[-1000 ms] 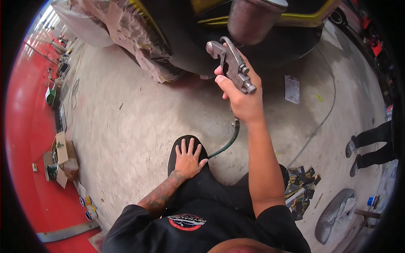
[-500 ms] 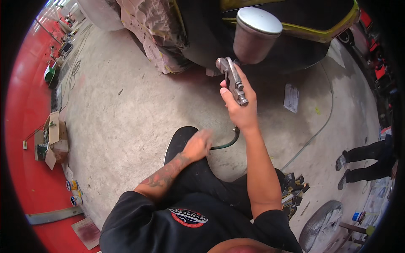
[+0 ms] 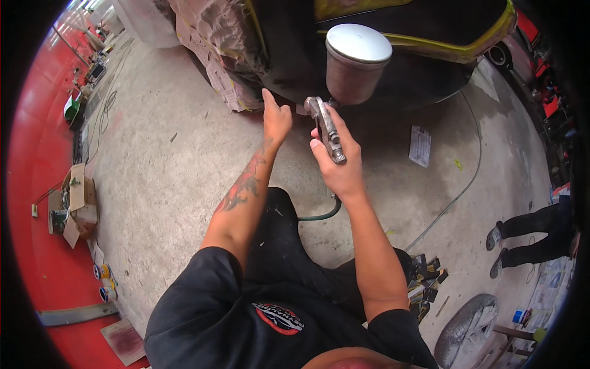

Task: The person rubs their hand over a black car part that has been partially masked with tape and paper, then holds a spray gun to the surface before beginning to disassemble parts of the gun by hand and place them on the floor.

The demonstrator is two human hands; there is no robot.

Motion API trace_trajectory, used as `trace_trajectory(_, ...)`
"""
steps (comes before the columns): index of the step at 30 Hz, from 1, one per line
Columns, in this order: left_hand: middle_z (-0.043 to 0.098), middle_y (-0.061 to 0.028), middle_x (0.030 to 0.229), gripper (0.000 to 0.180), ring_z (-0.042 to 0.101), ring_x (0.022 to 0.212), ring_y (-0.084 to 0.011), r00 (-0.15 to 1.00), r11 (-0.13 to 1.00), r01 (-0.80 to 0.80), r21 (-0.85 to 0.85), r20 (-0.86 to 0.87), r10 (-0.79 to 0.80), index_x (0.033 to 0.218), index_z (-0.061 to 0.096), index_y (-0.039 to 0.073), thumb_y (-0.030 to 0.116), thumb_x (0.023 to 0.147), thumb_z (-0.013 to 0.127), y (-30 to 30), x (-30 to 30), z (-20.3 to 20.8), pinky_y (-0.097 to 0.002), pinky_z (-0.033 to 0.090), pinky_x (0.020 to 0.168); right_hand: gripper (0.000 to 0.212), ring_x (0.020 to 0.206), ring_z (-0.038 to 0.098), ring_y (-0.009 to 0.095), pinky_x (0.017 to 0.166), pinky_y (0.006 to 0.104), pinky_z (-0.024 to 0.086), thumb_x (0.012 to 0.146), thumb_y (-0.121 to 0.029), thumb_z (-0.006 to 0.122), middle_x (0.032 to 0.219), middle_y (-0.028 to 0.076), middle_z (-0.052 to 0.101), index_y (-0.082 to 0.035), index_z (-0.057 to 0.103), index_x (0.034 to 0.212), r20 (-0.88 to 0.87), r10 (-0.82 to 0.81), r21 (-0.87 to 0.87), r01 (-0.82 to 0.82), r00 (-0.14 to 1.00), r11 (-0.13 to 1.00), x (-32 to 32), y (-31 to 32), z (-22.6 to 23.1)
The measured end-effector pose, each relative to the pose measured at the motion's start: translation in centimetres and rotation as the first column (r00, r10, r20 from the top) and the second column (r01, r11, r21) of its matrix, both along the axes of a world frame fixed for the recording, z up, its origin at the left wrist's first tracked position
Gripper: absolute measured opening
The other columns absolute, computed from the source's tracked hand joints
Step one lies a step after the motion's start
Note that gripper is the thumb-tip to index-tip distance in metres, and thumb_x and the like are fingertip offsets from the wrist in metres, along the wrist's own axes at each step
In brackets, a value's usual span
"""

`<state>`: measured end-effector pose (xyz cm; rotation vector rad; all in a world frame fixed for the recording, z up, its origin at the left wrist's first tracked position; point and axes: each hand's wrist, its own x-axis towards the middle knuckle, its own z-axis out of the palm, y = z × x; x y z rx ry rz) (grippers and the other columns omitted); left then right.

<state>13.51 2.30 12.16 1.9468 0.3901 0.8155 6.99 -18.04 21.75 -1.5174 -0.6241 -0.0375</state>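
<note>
My right hand (image 3: 338, 166) is wrapped round the handle of a metal spray gun (image 3: 324, 128), whose silver paint cup (image 3: 357, 67) with a pale lid stands above it. A green hose (image 3: 324, 214) hangs below that hand and curves toward my bent knee. My left hand (image 3: 278, 121) is stretched forward, empty, with the index finger pointing out and the other fingers curled. Its fingertip comes up close to the lower edge of the black car body panel (image 3: 295, 67); whether it touches cannot be made out.
Masking paper (image 3: 215, 46) covers the car part at the left, and yellow-green tape (image 3: 430, 46) edges the panel. A thin hose (image 3: 456, 200) crosses the floor on the right. Cardboard boxes (image 3: 84, 200) stand by the red wall. A person's legs (image 3: 531, 237) show at the far right.
My left hand has moved from my knee up and forward to near the panel, its index finger now extended. The spray gun in my right hand has dropped slightly and shifted left.
</note>
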Motion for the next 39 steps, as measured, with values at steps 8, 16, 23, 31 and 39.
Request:
trace_trajectory(8, 0.02, -0.0379, 0.157, 0.075, 0.02, 0.15, -0.0436, 0.997, 0.999, -0.024, 0.027, -0.071, 0.026, 0.149, 0.013, -0.019, 0.004, 0.086, 0.047, 2.7, 3.0, 0.3, -0.0379, 0.018, 0.124, 0.057, 0.089, 0.067, 0.02, 0.084, 0.033, 0.054, 0.084, 0.002, 0.059, 0.118, 0.015, 0.067, -0.003, 0.052, 0.141, 0.022, 0.036, -0.006, -0.036, 0.999, 0.999, -0.6, -0.7, 0.1)
trace_trajectory(16, 0.02, -0.037, 0.158, 0.078, 0.025, 0.149, -0.0418, 0.972, 0.993, -0.074, -0.094, -0.228, 0.051, 0.151, 0.01, -0.017, 0.005, 0.086, 0.047, 4.1, 3.8, 1.8, -0.0376, 0.024, 0.121, 0.057, 0.09, 0.066, 0.02, 0.085, 0.0332, 0.054, 0.085, 0.002, 0.059, 0.119, 0.015, 0.066, -0.004, 0.052, 0.141, 0.042, 0.012, 0.012, -0.013, 0.999, 1.0, -0.5, -1.5, 0.3)
trace_trajectory(23, 0.026, -0.0418, 0.151, 0.077, 0.028, 0.144, -0.0457, 0.989, 0.995, -0.09, 0.05, -0.117, 0.095, 0.15, 0.012, -0.017, 0.005, 0.086, 0.048, 1.6, 3.3, 2.1, -0.0381, 0.022, 0.119, 0.058, 0.09, 0.067, 0.02, 0.085, 0.0338, 0.054, 0.085, 0.003, 0.059, 0.117, 0.015, 0.067, -0.004, 0.052, 0.141, 0.029, 0.033, 0.0, -0.033, 0.999, 0.999, -0.5, -1.4, 0.0)
trace_trajectory(31, 0.013, -0.0484, 0.152, 0.079, 0.012, 0.15, -0.0502, 0.99, 0.991, 0.072, -0.11, -0.114, -0.084, 0.145, 0.007, -0.025, 0.007, 0.087, 0.049, -0.4, 1.6, 6.3, -0.0386, 0.013, 0.124, 0.058, 0.09, 0.068, 0.021, 0.085, 0.0344, 0.054, 0.084, 0.003, 0.059, 0.116, 0.015, 0.067, -0.004, 0.051, 0.142, 0.046, 0.047, 0.015, -0.048, 0.998, 0.999, -0.4, -1.0, 0.1)
trace_trajectory(39, 0.013, -0.0523, 0.148, 0.075, 0.017, 0.147, -0.0532, 0.996, 0.997, 0.067, 0.039, -0.063, -0.065, 0.151, 0.016, -0.015, 0.005, 0.087, 0.049, -1.8, -0.4, 8.1, -0.0413, 0.024, 0.12, 0.057, 0.091, 0.068, 0.02, 0.086, 0.0343, 0.054, 0.085, 0.003, 0.06, 0.117, 0.015, 0.067, -0.004, 0.052, 0.141, 0.073, 0.057, 0.038, -0.06, 0.996, 0.997, -0.5, -0.5, 0.1)
